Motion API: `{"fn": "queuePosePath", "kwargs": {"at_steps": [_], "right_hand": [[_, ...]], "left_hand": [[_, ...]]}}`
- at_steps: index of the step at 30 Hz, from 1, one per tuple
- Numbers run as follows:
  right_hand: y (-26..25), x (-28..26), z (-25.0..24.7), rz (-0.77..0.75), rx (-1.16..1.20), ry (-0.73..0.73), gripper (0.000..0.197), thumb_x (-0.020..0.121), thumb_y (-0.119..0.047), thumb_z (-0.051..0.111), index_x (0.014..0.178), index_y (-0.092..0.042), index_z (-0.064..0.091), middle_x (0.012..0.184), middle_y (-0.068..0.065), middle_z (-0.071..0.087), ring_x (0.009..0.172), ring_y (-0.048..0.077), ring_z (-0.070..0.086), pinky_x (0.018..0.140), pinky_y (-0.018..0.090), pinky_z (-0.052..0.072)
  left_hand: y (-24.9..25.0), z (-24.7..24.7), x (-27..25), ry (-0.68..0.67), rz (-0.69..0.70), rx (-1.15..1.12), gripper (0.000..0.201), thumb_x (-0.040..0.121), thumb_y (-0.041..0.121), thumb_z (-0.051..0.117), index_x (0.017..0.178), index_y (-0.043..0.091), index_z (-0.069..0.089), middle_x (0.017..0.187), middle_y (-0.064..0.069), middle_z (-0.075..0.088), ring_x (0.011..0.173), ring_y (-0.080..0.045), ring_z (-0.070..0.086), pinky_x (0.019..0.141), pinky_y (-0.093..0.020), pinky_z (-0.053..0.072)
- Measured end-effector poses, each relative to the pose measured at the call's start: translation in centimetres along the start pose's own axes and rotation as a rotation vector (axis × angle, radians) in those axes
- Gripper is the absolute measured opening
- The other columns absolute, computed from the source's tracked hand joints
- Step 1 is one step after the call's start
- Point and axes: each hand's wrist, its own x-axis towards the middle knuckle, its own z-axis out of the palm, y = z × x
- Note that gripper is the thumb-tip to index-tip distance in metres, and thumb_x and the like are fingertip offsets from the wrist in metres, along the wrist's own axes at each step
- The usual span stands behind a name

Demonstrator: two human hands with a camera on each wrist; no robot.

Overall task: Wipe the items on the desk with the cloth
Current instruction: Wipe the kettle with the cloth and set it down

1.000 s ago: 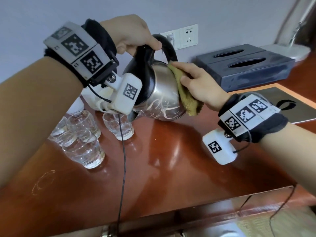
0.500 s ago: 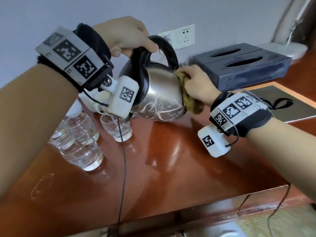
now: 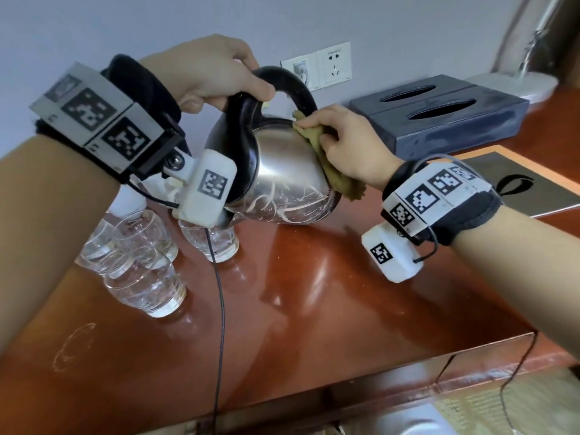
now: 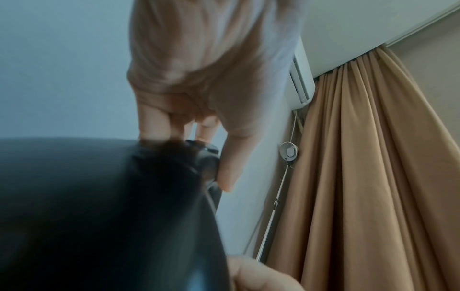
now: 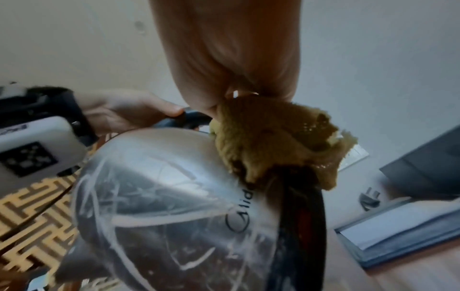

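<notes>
We see the desk [image 3: 314,309] under a steel kettle [image 3: 282,174], which is tilted and lifted just above it, over the wood. Left of the kettle stand glasses [image 3: 144,277]. The left hand [image 3: 207,73] curls around the kettle's black handle; the right hand [image 3: 348,146] bunches a cloth [image 3: 332,171] (olive, crumpled) against the kettle's side.
</notes>
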Motion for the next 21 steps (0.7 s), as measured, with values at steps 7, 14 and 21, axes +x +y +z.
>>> {"fn": "queuePosePath", "kwargs": {"at_steps": [7, 14, 21], "right_hand": [[1.1, 0.0, -0.5, 0.276, -0.079, -0.028, 0.046, 0.090, 0.000, 0.040, 0.130, -0.017, 0.055, 0.132, 0.007, 0.055, 0.120, 0.022, 0.051, 0.095, 0.013, 0.031], [-2.4, -1.4, 1.0, -0.107, 0.149, 0.108, 0.041, 0.086, -0.002, 0.050, 0.125, -0.014, 0.060, 0.126, 0.004, 0.059, 0.114, 0.008, 0.050, 0.096, 0.001, 0.027], [0.9, 0.5, 0.7, 0.378, 0.110, 0.016, 0.035, 0.093, -0.015, 0.046, 0.127, -0.016, 0.058, 0.121, 0.007, 0.063, 0.112, 0.023, 0.058, 0.101, 0.032, 0.043]], "left_hand": [[0.7, 0.0, -0.4, -0.022, -0.005, 0.037, 0.025, 0.070, 0.042, 0.076, 0.083, 0.030, 0.058, 0.090, -0.007, 0.072, 0.081, -0.022, 0.065, 0.044, -0.021, 0.044], [1.3, 0.6, -0.5, -0.018, -0.013, -0.002, 0.038, 0.051, 0.046, 0.077, 0.081, 0.029, 0.061, 0.094, -0.012, 0.071, 0.094, -0.031, 0.069, 0.091, -0.046, 0.052], [1.7, 0.9, 0.6, 0.019, -0.007, 0.009, 0.022, 0.084, 0.038, 0.068, 0.097, 0.022, 0.062, 0.104, -0.010, 0.069, 0.093, -0.023, 0.063, 0.090, -0.036, 0.050]]}}
